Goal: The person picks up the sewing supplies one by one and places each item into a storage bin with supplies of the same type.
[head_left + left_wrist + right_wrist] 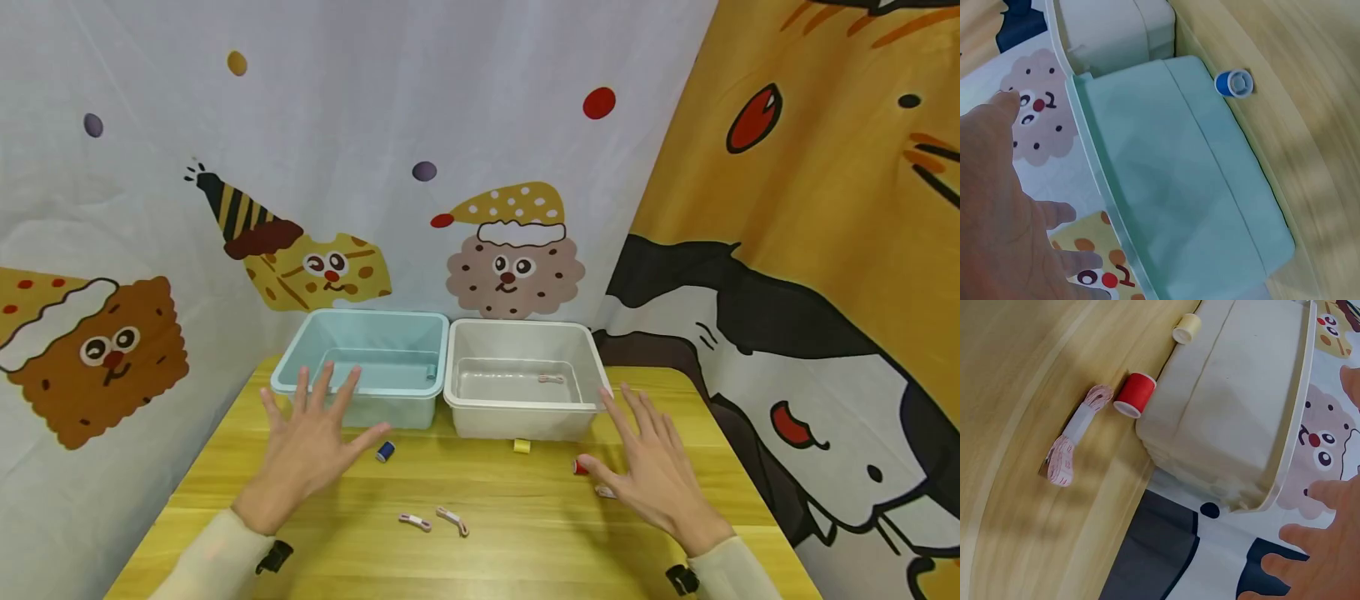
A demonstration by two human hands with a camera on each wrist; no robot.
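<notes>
My left hand (306,446) is held above the table in front of the light blue bin (390,411), fingers spread and holding nothing. A blue thread spool (386,452) lies to the right of its thumb. Over the table's right side my right hand (654,473) is likewise spread, holding nothing. Partly behind its thumb in the head view are a red thread spool (1135,395) and a folded measuring tape (1077,428) with a white band. Two more banded tapes, one left (415,522) and one right (452,522), lie on the table between the hands.
A white bin (525,422) stands beside the blue one, with a banded tape (551,379) inside. The blue bin holds a teal spool (431,372). A yellow spool (522,447) lies before the white bin. Printed curtains (337,125) hang behind the wooden table (510,567).
</notes>
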